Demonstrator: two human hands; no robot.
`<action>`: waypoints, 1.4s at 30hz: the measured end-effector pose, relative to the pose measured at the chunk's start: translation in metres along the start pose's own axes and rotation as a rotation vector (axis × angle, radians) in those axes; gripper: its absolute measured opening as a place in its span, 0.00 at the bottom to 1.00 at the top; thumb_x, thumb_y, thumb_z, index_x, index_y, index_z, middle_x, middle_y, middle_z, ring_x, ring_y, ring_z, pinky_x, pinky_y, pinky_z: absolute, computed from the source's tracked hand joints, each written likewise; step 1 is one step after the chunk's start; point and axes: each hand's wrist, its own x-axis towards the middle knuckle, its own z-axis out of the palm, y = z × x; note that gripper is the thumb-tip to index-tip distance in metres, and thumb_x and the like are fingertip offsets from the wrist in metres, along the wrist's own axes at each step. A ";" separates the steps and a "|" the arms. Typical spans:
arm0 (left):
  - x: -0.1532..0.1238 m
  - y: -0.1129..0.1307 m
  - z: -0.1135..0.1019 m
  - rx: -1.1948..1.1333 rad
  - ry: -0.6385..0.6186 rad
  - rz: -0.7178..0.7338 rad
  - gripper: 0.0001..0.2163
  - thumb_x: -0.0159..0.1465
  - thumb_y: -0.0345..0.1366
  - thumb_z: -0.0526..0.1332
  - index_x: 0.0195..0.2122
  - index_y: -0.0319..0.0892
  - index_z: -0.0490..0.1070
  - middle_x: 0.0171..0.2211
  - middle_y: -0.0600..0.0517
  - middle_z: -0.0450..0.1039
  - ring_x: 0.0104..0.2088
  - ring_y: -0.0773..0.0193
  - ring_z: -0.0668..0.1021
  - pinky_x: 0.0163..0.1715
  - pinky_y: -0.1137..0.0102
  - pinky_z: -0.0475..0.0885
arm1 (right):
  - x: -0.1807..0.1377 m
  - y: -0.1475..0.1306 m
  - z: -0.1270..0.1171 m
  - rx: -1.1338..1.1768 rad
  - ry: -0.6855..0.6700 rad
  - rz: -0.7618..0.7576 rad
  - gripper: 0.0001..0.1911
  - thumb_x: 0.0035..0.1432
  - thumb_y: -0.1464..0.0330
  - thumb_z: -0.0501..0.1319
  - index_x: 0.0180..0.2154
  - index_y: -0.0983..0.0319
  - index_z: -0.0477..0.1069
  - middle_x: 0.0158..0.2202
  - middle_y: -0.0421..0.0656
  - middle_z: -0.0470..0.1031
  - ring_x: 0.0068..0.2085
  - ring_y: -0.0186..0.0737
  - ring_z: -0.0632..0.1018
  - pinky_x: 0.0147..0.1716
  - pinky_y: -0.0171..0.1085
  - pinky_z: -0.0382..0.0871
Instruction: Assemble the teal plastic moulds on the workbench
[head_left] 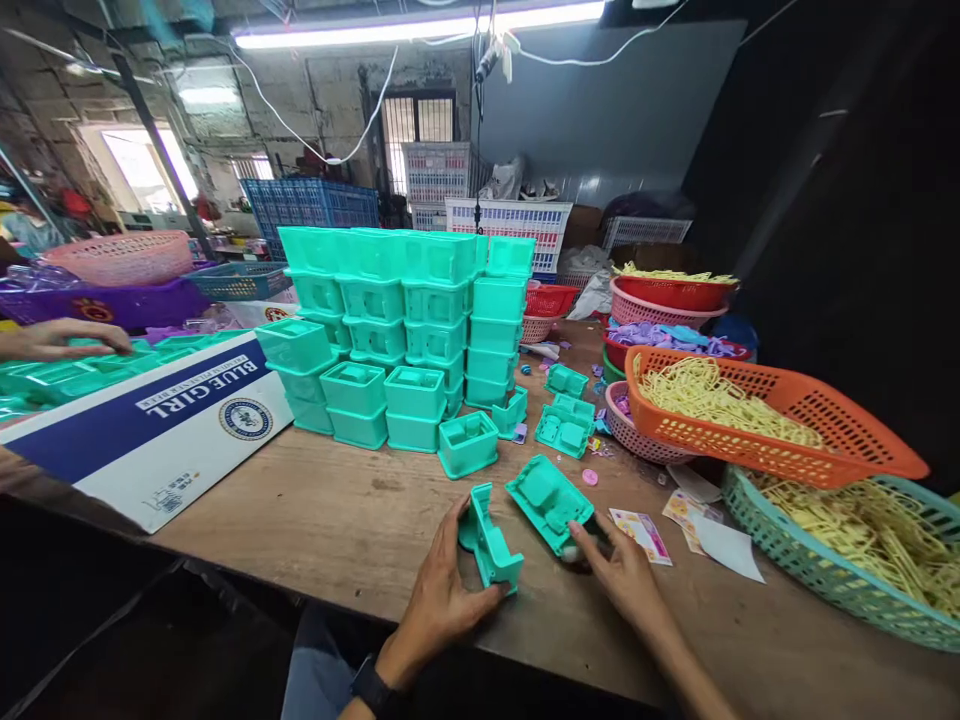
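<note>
My left hand (444, 598) is wrapped round a teal plastic housing piece (492, 545), which stands on its edge close to the front of the table. To its right, the fingers of my right hand (621, 572) grip the near corner of a second teal plastic shell (546, 498), tilted with its moulded inside facing up. The two pieces are apart. Just beyond them sits a small teal box (468, 444), next to tall stacks of similar teal boxes (375, 340). More open teal shells (566, 425) lie behind the right-hand piece.
A white and blue carton (202, 430) holding teal parts stands at left, with another person's hand (71, 338) over it. At right are an orange basket (847, 420) and a green basket (817, 570) of yellow strands. Paper cards (641, 535) and a pink disc (590, 477) lie nearby.
</note>
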 end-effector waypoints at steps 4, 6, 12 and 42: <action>0.000 -0.006 0.002 0.014 0.012 -0.002 0.45 0.53 0.38 0.71 0.71 0.42 0.50 0.71 0.36 0.59 0.71 0.39 0.65 0.71 0.41 0.61 | 0.009 -0.006 0.000 0.049 -0.194 -0.102 0.29 0.56 0.48 0.60 0.51 0.59 0.81 0.47 0.48 0.85 0.42 0.50 0.83 0.39 0.43 0.78; -0.001 -0.009 0.003 0.023 0.029 0.007 0.45 0.54 0.40 0.70 0.70 0.42 0.51 0.70 0.36 0.60 0.70 0.39 0.66 0.70 0.41 0.62 | 0.022 -0.002 -0.001 0.017 -0.180 -0.148 0.28 0.56 0.52 0.59 0.52 0.58 0.80 0.50 0.48 0.84 0.48 0.51 0.84 0.45 0.45 0.79; 0.000 -0.017 0.005 0.041 0.055 0.026 0.44 0.55 0.41 0.69 0.70 0.43 0.50 0.70 0.36 0.61 0.70 0.39 0.66 0.69 0.41 0.64 | 0.085 0.020 -0.005 -0.174 0.068 -0.108 0.22 0.60 0.60 0.53 0.47 0.61 0.80 0.49 0.51 0.84 0.50 0.52 0.83 0.51 0.49 0.76; 0.002 -0.007 -0.003 -0.004 -0.003 0.021 0.45 0.54 0.38 0.71 0.71 0.43 0.52 0.71 0.37 0.60 0.71 0.41 0.65 0.71 0.44 0.61 | 0.095 0.010 -0.082 -0.375 0.097 0.046 0.16 0.53 0.58 0.60 0.30 0.60 0.82 0.27 0.48 0.83 0.31 0.50 0.82 0.29 0.39 0.67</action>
